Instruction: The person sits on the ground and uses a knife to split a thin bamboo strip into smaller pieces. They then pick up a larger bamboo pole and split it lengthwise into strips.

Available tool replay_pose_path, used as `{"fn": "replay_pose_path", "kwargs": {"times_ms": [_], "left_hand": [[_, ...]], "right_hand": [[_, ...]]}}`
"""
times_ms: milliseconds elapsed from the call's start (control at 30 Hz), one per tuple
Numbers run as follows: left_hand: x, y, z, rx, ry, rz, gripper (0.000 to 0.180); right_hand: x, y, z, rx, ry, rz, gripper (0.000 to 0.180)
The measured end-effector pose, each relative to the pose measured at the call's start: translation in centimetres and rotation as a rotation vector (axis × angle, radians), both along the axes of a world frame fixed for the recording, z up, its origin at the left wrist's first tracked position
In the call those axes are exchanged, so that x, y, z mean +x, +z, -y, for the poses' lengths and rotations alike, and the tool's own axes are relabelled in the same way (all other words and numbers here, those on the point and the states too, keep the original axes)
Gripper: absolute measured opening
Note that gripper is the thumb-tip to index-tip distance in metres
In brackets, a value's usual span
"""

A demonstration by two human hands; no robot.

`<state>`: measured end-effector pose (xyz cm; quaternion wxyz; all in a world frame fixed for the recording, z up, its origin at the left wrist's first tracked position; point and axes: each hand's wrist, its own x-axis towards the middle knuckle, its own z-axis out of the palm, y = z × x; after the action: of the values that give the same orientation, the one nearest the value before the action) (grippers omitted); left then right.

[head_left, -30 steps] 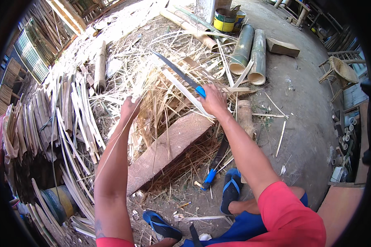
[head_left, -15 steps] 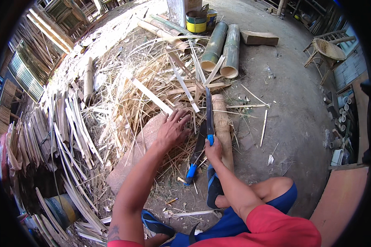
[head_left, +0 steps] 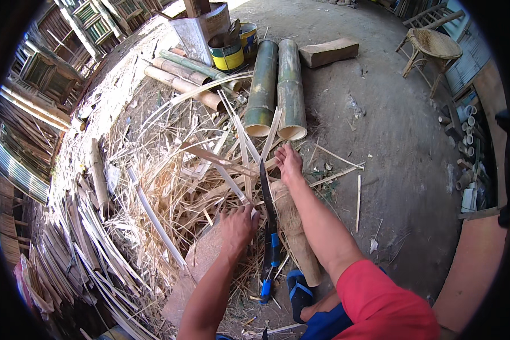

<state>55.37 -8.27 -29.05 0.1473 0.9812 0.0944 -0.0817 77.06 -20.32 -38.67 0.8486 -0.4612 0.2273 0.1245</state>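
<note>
My left hand (head_left: 239,228) is closed at the near end of a pale bamboo strip (head_left: 230,182), its fingers curled around the tip. My right hand (head_left: 289,163) reaches forward, fingers out and holding nothing I can see, just short of two thick green bamboo tubes (head_left: 292,85). Between my arms lies a long dark-bladed knife (head_left: 268,198) with a blue-banded handle. Below it, a second blue-banded handle (head_left: 266,288) shows. Right of the knives rests a rounded wooden log (head_left: 296,232). Another pale strip (head_left: 157,224) slants down to the left of my left hand.
A heap of shavings and split strips (head_left: 170,181) spreads ahead and left. Thinner bamboo poles (head_left: 181,85) lie beyond it, near a yellow-and-green bucket (head_left: 226,56). A wooden block (head_left: 330,52) sits at the back; a woven chair (head_left: 433,44) stands far right. Long strips (head_left: 90,243) are bundled at left.
My right hand has let go of the knife, now lying down, and stretched forward. My left hand has closed on a strip's end. Another pale strip has shifted left and nearer. The view has shifted.
</note>
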Motion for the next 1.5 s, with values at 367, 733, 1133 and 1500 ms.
{"fn": "replay_pose_path", "kwargs": {"times_ms": [367,733,1133,1500], "left_hand": [[-0.6,-0.6,-0.5,-0.197,-0.007,0.368,0.016],[-1.9,0.0,-1.7,-0.850,0.296,0.313,0.029],[-15.5,12.4,0.2,-1.439,0.295,0.089,0.073],[-34.3,28.9,-13.1,-1.496,0.489,0.810,0.122]], "right_hand": [[11.1,1.7,-2.2,0.153,-0.190,-0.221,0.082],[-6.5,13.6,0.4,-0.046,-0.393,0.224,0.044],[-35.7,30.5,5.3,-0.160,-0.147,0.552,0.036],[-52.5,29.3,7.7,-0.120,0.308,0.993,0.041]]}}
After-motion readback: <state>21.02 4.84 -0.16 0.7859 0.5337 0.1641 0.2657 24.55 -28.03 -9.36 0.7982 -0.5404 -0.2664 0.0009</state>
